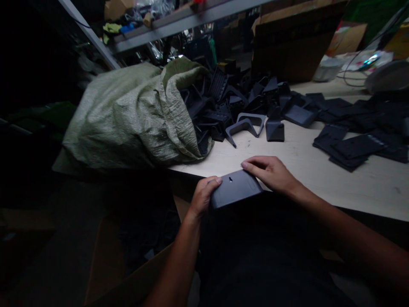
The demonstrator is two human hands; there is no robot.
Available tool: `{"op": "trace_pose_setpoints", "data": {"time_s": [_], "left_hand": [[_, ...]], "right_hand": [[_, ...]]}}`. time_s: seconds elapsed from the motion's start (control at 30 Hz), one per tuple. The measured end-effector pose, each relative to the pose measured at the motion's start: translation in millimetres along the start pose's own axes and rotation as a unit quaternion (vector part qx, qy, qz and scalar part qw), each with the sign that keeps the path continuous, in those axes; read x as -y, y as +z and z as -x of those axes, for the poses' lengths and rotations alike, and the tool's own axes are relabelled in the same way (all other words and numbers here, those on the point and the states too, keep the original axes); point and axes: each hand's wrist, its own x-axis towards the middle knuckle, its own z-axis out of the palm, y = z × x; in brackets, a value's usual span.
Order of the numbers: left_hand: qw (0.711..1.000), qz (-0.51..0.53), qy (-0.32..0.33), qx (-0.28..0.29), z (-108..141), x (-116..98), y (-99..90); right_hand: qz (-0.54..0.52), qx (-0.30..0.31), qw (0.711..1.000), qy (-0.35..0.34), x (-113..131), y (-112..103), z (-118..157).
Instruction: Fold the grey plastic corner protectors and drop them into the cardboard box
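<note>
A dark grey, flat plastic piece (237,190) with a small keyhole slot is held just off the front edge of the table. My left hand (203,194) grips its left end, the thumb lying on top. At the far right corner, my right hand (270,171) is closed with thumb and fingers on the piece's edge. Beyond the hands, angled dark plastic brackets (241,128) lie on the table (300,179). More of them spill from the mouth of a green woven sack (134,115).
Flat black plates (354,147) lie piled at the right. Behind the brackets stands a cardboard box (290,47). A shelf (191,21) with assorted items crosses the back. Below the table's left edge, an open carton (143,264) holds dark parts, dimly lit.
</note>
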Motion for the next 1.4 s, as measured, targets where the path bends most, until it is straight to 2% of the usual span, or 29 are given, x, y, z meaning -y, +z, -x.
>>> {"op": "trace_pose_setpoints", "data": {"time_s": [0.07,0.1,0.13,0.17,0.23,0.33,0.4,0.47,0.5,0.57,0.63,0.77,0.83,0.93,1.07,1.2,1.3,1.4], "left_hand": [[0.993,0.036,0.068,-0.087,2,1,0.8],[0.987,0.049,0.099,-0.114,3,1,2.2],[0.983,0.055,0.122,-0.125,5,1,4.0],[0.982,0.054,0.135,-0.117,7,2,5.9],[0.989,0.033,0.13,-0.063,11,2,8.6],[0.995,0.003,0.098,0.024,15,2,6.8],[0.994,0.032,0.1,0.012,14,0,3.5],[0.99,0.109,0.083,-0.02,10,-4,2.4],[0.987,0.154,0.05,-0.015,8,-6,3.5],[0.972,0.23,-0.03,0.025,6,-11,9.4],[0.962,0.269,-0.037,0.035,6,-14,18.6],[0.963,0.25,0.097,-0.039,17,-20,32.9],[0.964,0.226,0.129,-0.05,25,-23,31.9],[0.963,0.214,0.151,-0.064,31,-27,21.7],[0.959,0.218,0.151,-0.096,26,-26,4.6],[0.954,0.265,0.123,-0.074,14,-18,-13.0],[0.946,0.293,0.121,-0.072,7,-10,-32.0],[0.95,0.272,0.126,-0.091,6,-1,-55.4]], "right_hand": [[0.052,-0.086,0.994,-0.038,0,-7,2],[0.041,-0.09,0.995,-0.027,0,-8,3],[0.006,-0.063,0.998,0.0,-1,-8,5],[-0.046,-0.012,0.998,0.038,-1,-4,8],[-0.157,0.077,0.978,0.11,-1,7,12],[-0.267,0.084,0.95,0.141,4,23,19],[-0.266,0.105,0.952,0.112,9,29,25],[-0.204,0.178,0.961,0.06,15,33,32],[-0.164,0.208,0.964,0.028,16,36,35],[-0.104,0.229,0.967,-0.024,19,44,40],[-0.092,0.214,0.972,-0.041,20,56,44],[-0.14,0.119,0.982,-0.036,23,81,54],[-0.149,0.083,0.984,-0.043,26,90,58],[-0.15,0.07,0.985,-0.051,32,97,57],[-0.154,0.128,0.979,-0.037,39,104,41],[-0.108,0.145,0.983,-0.028,38,110,27],[0.006,0.142,0.988,-0.055,29,99,20],[0.21,0.099,0.968,-0.098,4,67,18]]}}
